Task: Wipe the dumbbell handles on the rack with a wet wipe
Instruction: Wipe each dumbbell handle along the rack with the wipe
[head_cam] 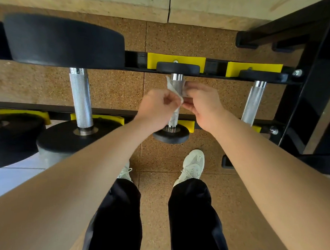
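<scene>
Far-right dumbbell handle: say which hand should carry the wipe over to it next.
Right, probably. Both hands pinch the wet wipe at the middle handle, but the right hand lies nearer the far-right handle; the left hand would have to cross the middle handle.

"Where are the hands?"
"Both over the small dumbbell: the left hand and right hand each pinch the wet wipe, which lies against its handle."
"And beside it?"
"A bigger dumbbell to its left, a slim dumbbell to its right, all on the black rack."
</scene>
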Tool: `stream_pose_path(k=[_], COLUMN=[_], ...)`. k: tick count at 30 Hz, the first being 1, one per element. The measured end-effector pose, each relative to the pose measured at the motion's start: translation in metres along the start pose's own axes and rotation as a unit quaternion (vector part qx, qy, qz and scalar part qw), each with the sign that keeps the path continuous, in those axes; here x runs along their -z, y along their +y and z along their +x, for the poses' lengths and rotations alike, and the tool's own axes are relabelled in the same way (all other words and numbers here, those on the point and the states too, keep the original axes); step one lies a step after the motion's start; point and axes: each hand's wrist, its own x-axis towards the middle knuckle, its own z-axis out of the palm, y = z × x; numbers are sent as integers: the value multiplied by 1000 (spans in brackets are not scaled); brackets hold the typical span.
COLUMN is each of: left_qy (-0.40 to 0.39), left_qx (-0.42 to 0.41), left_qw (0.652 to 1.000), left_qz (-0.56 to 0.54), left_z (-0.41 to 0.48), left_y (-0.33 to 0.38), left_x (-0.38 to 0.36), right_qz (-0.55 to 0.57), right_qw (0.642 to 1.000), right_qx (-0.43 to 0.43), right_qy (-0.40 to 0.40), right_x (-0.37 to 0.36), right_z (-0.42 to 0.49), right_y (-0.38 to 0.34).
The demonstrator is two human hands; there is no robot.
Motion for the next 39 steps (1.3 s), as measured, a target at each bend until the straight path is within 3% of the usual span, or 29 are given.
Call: stream_pose_path(k=[5, 9, 13, 16, 18, 21, 23, 26, 29, 33, 35, 39], left_qy=[24, -30, -49, -60, -61, -44, -18, 51, 67, 104, 162, 231], left_qx=[-27, 23, 3, 11, 37, 66, 71, 44, 32, 13, 13, 46], left_qw=[988, 964, 983, 997, 995, 960, 936, 967, 982, 986, 982, 967], left_qz=[152, 263, 179, 39, -77, -269, -345, -246, -174, -133, -98, -94], left_z=[-17, -28, -40, -60, -77, -100, -113, -131, -144, -152, -146, -114], left_y=[-21, -33, -33, -23, -15, -11, -14, -25, -43, -68, -78, -84], left_x=[-10, -8, 4, 19, 32, 55, 72, 92, 111, 142, 162, 195], right_qz=[-89, -114, -190, -262, -270, -219, -106, 77, 113, 31, -103, -404], right_qw=[996, 993, 981, 958, 951, 962, 982, 978, 973, 986, 986, 896], right_qx=[8, -27, 41, 105, 104, 63, -2, -78, -68, 4, 58, 145], right_qy=[-11, 10, 23, -45, -105, -151, -158, -175, -191, -166, -118, -109], right_x=[16, 25, 30, 23, 11, -12, -30, -58, -89, -132, -148, -163], right_z=[-21, -40, -60, -81, -97, -114, -126, -149, -171, -178, -173, -166], right_y=[20, 42, 53, 42, 32, 24, 19, 9, 8, 18, 26, 54])
